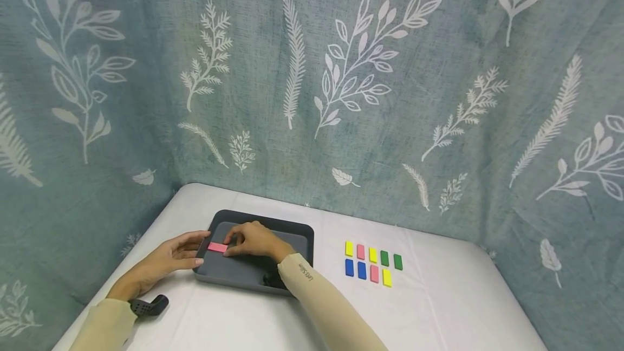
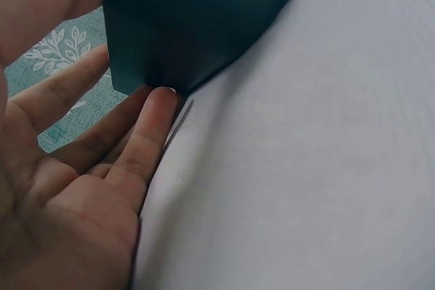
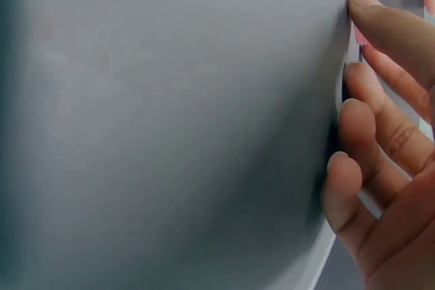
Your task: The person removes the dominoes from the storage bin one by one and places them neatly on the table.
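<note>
Inside the left part of the dark grey tray [image 1: 234,285], a pink block [image 1: 217,247] lies lengthwise near the left wall. My right hand [image 1: 255,240] reaches over the tray and pinches the block's right end between thumb and fingertips. In the right wrist view, the thumb overlaps the pink block [image 3: 363,32] and the other fingers are bent close to the grey tray floor [image 3: 170,100]. At the tray's left side, my left hand [image 1: 177,253] touches the outer wall with fingers extended. The left wrist view shows fingertips at the tray's corner [image 2: 183,25].
Right of the tray, small blocks stand in two rows on the white table [image 1: 234,318], including a yellow block [image 1: 349,248], a blue block [image 1: 349,267] and a green block [image 1: 398,261]. A patterned teal curtain [image 1: 273,167] hangs around the table's back and sides.
</note>
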`<state>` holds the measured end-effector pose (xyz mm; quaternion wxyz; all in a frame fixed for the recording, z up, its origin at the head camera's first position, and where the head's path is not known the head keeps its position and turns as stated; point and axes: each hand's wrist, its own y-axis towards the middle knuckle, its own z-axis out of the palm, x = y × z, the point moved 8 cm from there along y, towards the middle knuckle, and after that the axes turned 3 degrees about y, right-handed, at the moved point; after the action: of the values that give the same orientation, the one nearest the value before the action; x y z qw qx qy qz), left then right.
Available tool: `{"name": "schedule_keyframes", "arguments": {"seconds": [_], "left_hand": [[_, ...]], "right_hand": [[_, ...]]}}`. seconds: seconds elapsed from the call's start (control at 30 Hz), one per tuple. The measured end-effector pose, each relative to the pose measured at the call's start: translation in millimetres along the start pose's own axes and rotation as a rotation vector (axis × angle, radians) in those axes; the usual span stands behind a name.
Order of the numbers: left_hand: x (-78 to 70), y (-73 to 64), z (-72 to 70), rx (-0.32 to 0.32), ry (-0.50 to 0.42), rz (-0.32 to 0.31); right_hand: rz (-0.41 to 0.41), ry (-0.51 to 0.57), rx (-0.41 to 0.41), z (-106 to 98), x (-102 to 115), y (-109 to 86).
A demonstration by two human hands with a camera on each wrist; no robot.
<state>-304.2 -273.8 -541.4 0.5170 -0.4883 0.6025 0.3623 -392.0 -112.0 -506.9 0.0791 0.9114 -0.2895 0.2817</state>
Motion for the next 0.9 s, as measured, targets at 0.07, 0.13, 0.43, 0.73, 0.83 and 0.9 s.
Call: {"name": "schedule_keyframes", "arguments": {"seconds": [0.07,0.13,0.43,0.73,0.83,0.9], "left_hand": [[0.2,0.3,0.1,0.001,0.003,0.007],[0.9,0.8,0.4,0.003,0.000,0.008],[4.6,2.0,-0.6,-0.007,-0.012,-0.003],[-0.7,-0.2,-2.2,-0.004,0.002,0.017],[0.6,0.3,-0.7,0.000,-0.002,0.008],[2.0,0.8,0.0,-0.004,-0.006,0.001]], "right_hand": [[0.013,-0.013,-0.006,0.4,0.2,1.2],[0.018,-0.023,-0.008,0.7,0.6,2.2],[0.062,-0.038,-0.037,-3.3,-5.0,0.7],[0.020,0.129,0.055,-0.6,-5.1,-1.9],[0.026,0.114,0.051,-0.7,-5.9,-1.2],[0.029,0.087,0.063,0.6,-5.8,-0.5]]}}
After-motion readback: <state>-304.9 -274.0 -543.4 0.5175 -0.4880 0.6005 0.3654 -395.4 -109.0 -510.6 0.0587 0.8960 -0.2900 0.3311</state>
